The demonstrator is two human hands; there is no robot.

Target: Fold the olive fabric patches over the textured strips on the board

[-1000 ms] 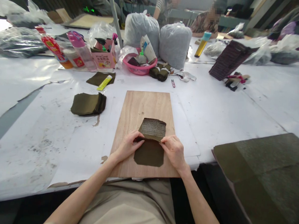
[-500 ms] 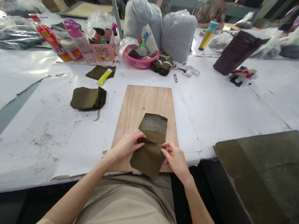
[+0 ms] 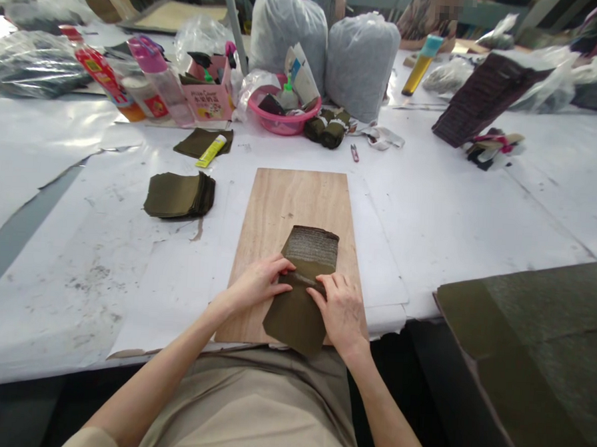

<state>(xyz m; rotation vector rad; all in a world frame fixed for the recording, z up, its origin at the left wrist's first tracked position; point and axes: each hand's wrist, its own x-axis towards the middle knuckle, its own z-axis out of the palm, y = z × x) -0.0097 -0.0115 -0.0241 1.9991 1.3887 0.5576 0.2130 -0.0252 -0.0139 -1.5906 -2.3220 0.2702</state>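
An olive-green fabric piece (image 3: 296,317) lies over the near end of a wooden board (image 3: 300,197), its lower corner hanging towards my lap. Beyond it sits a stack of olive pieces with a grey, speckled band (image 3: 311,244) at the far end. My left hand (image 3: 261,281) pinches the fabric's far edge at the left, thumb below and fingers above. At the right end of the same edge, my right hand (image 3: 341,306) grips with thumb and fingers. A raised fold of the fabric runs between the two hands.
Left of the board is a stack of olive fabric pieces (image 3: 180,195); behind it a yellow tube (image 3: 211,151) lies on fabric. A pink basin (image 3: 284,121), small snips (image 3: 355,153) and bottles stand farther back. Large olive sheets (image 3: 532,342) are at right. A person (image 3: 424,20) sits opposite.
My right hand has moved inward and left along the fabric edge, its fingers now over the fold. My left hand keeps its hold. The camera view has shifted slightly.
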